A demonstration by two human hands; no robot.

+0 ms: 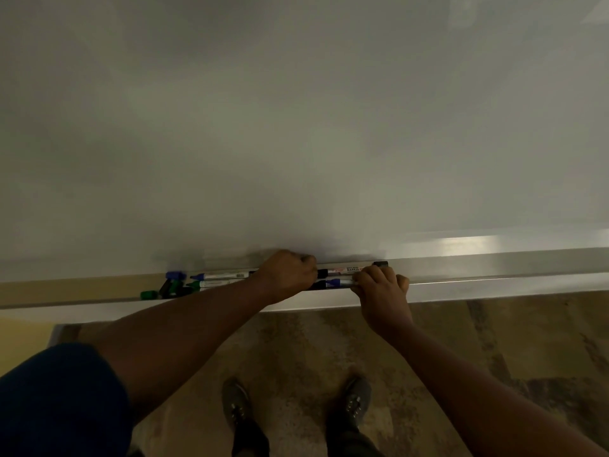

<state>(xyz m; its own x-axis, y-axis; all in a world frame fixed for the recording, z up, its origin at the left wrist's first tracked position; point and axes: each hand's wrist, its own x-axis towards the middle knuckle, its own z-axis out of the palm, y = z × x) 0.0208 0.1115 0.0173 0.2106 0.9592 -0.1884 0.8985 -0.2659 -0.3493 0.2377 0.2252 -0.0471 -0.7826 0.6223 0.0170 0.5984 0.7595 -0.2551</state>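
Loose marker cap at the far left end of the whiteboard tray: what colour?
Green cap, clearest in the head view.

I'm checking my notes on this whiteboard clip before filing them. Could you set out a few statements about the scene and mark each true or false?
1. The left hand and the right hand are both at the marker tray. True.
2. The whiteboard is full of writing. False: no writing shows, only faint smudges.
3. Loose caps lie in the tray to the left of the hands. True.
4. Every marker in the tray is red. False: a blue-tipped marker and a green-tipped marker lie there.
5. A blue-banded marker runs between the two hands, which both hold it. True.
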